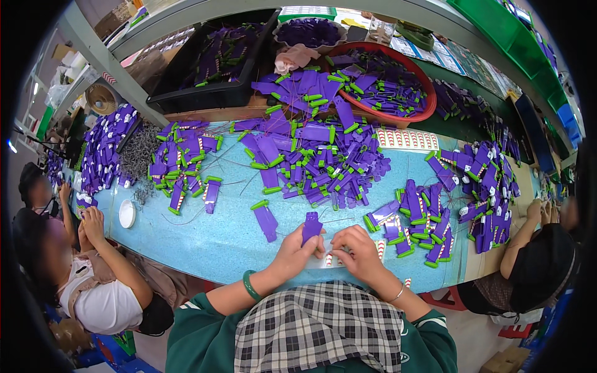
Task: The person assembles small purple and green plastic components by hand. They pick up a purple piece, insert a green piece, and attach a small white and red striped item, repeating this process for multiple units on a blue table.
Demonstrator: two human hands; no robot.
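Note:
Near the front edge of the table, my left hand is closed on a flat purple plastic piece, held upright. Close beside it, my right hand has its fingers pinched; what is between them is too small to make out. Under both hands lies a strip of red-and-white striped stickers, partly covered by them. A purple piece with a green end rests alone to the left of my left hand.
A big pile of purple pieces fills the middle of the blue table. More striped stickers lie behind it. A red basin and a black tray stand at the back. A white bowl is left. People sit at both sides.

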